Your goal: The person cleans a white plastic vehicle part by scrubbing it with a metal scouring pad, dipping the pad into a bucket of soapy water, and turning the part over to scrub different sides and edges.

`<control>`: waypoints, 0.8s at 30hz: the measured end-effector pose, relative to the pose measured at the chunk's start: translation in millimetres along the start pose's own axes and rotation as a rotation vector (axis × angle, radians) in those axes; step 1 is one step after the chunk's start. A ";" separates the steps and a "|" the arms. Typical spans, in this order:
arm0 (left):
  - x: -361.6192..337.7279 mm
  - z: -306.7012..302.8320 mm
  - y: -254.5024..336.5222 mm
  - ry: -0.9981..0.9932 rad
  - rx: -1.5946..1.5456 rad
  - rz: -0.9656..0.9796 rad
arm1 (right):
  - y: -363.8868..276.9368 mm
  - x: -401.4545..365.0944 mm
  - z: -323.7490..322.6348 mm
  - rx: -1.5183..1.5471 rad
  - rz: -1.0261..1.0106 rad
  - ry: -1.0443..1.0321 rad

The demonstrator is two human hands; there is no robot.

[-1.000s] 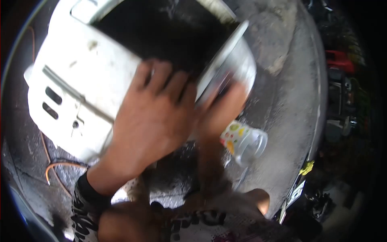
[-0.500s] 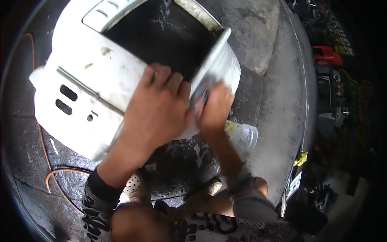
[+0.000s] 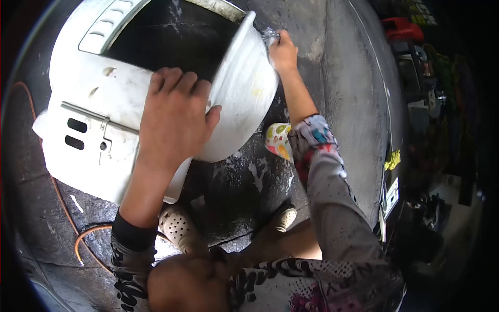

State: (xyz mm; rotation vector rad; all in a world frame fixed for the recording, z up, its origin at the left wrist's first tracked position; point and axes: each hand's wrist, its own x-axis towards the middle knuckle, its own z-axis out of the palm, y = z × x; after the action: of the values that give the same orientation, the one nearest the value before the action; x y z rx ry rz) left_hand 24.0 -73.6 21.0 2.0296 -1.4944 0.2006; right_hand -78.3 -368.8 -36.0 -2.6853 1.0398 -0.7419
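Note:
A large white moulded shell (image 3: 117,91), scuffed and wet-looking, fills the upper left of the head view, with a wide opening showing black inside. My left hand (image 3: 176,114) rests on the shell beside that opening, its fingers hooked over the edge and the thumb lying apart on the right. At the shell's far right side, my right hand (image 3: 284,54) is closed on a crumpled silvery-grey wad (image 3: 270,35), pressed close to the outer wall. Whether the wad is cloth or a scouring pad, I cannot make out.
A fruit-printed tub (image 3: 279,140) stands right of the shell, partly behind my right sleeve. An orange hose (image 3: 57,192) runs along the wet dark floor at left. A red object (image 3: 403,29) and dark clutter line the right side. My feet in cream clogs (image 3: 178,227) are below.
My right hand has swept up and away to the far right side of the shell with the wad. My left hand stays on the opening's edge; the whole view has shifted slightly.

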 end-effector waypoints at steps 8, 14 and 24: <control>6.3 0.1 8.7 -0.069 0.100 -0.068 | -39.3 -148.8 -28.2 0.334 -0.092 0.295; 35.2 -2.8 20.9 -0.391 0.176 -0.224 | -36.0 -215.0 -11.9 0.735 0.360 0.280; 166.0 71.2 -13.3 -0.615 -0.736 -0.754 | -49.1 -189.6 -36.9 0.748 0.251 0.303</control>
State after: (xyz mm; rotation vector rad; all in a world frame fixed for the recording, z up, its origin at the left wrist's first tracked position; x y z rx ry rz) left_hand 78.7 -245.7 34.2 1.9039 -0.7786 -1.1783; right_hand -188.3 -204.7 -62.0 -1.8142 0.8909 -1.2130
